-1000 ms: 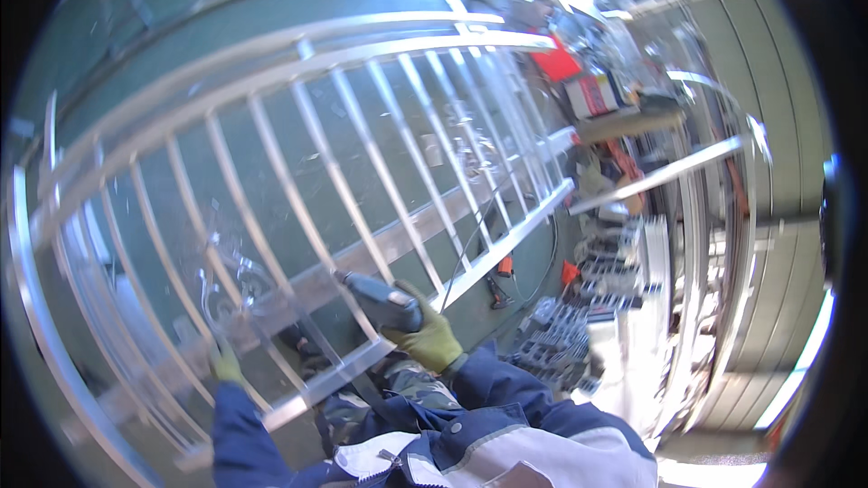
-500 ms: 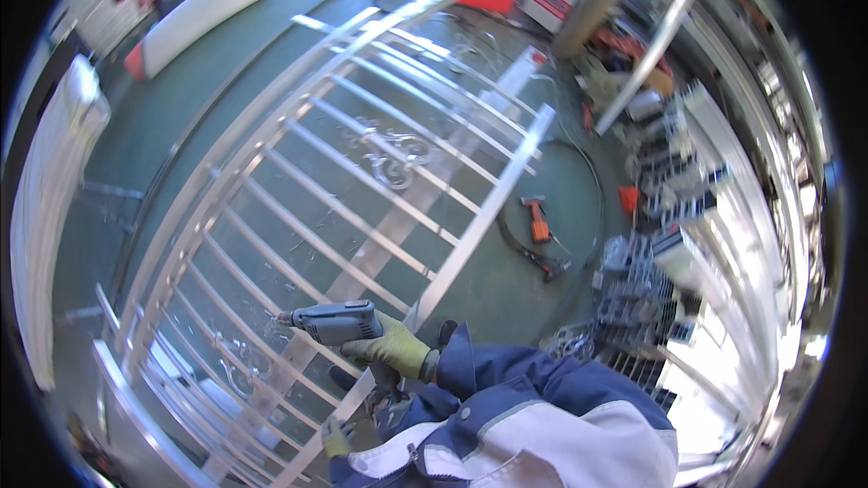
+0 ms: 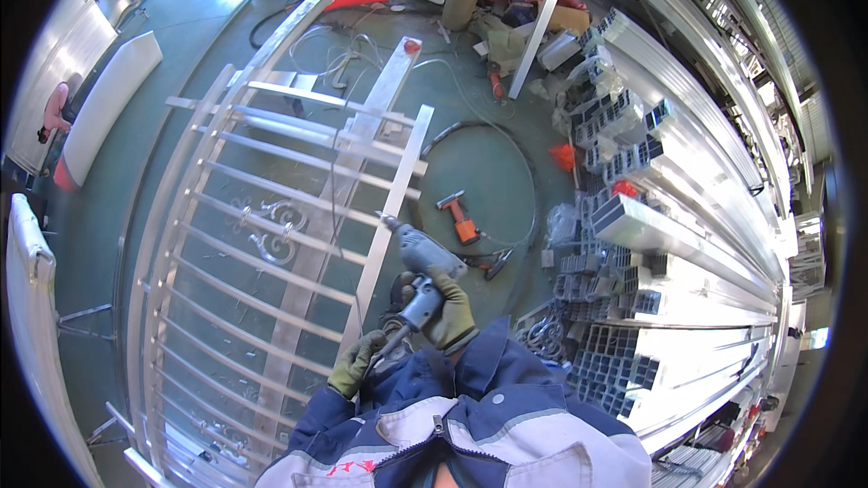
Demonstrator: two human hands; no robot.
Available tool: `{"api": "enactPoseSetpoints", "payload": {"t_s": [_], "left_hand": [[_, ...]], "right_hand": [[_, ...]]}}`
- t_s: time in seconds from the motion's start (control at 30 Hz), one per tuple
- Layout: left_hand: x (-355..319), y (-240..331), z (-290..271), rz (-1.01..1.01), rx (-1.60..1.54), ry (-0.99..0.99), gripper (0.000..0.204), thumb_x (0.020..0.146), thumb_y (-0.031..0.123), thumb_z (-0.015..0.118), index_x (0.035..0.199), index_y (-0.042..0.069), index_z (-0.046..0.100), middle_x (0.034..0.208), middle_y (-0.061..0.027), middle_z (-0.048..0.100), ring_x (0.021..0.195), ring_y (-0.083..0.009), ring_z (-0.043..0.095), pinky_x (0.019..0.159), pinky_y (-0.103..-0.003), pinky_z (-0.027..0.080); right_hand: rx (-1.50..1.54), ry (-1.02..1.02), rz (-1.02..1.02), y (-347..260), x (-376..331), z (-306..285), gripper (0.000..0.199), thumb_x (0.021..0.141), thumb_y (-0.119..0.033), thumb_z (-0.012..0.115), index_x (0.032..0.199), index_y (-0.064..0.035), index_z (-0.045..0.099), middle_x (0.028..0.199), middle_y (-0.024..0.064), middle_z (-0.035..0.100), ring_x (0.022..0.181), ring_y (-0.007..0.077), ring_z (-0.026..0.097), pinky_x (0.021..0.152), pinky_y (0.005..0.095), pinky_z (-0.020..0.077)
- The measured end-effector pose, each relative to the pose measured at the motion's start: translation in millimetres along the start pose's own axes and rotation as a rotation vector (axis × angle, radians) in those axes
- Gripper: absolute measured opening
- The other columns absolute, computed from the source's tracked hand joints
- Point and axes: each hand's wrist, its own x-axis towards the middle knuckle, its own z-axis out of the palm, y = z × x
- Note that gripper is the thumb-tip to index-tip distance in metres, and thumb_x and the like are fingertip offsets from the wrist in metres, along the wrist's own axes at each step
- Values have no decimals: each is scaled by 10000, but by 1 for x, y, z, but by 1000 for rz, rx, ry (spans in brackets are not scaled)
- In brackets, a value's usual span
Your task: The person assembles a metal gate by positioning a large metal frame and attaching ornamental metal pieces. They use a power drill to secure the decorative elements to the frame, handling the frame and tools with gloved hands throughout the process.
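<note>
Item: drill [image 3: 418, 258], grey, corded, bit aimed at the upright rail of the gate [image 3: 271, 244].
Step in hand, by appearance: drilling along the rail; bit tip lies at or just short of the metal, contact unclear. Next move calls for a square, steady push on the mark.
Right hand [image 3: 449, 307]: gloved fingers curled tight about the drill's grip.
Left hand [image 3: 354, 363]: gloved fingers closed, seemingly on the cord beside the rail's lower end.
Nearby: orange tool [image 3: 459, 219] on the floor.
</note>
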Motion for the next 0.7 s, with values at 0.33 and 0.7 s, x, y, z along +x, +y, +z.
{"api": "enactPoseSetpoints", "payload": {"t_s": [0.33, 0.7], "left_hand": [[173, 104, 37, -205, 354, -524, 477, 995, 440, 695, 1328, 99, 699, 1093, -28, 746, 1013, -110, 658, 943, -291, 518], [362, 151, 8, 184, 1280, 446, 273, 810, 188, 733, 1078, 142, 758, 1001, -163, 745, 961, -387, 696, 894, -484, 546]], "right_hand": [[52, 287, -449, -243, 65, -33, 498, 947, -214, 708, 1318, 58, 518, 1076, 186, 682, 891, 296, 695, 768, 418, 622], [64, 425, -875, -451, 120, -62, 542, 954, -236, 692, 1359, 65, 494, 1095, 195, 667, 846, 287, 701, 723, 408, 624]]}}
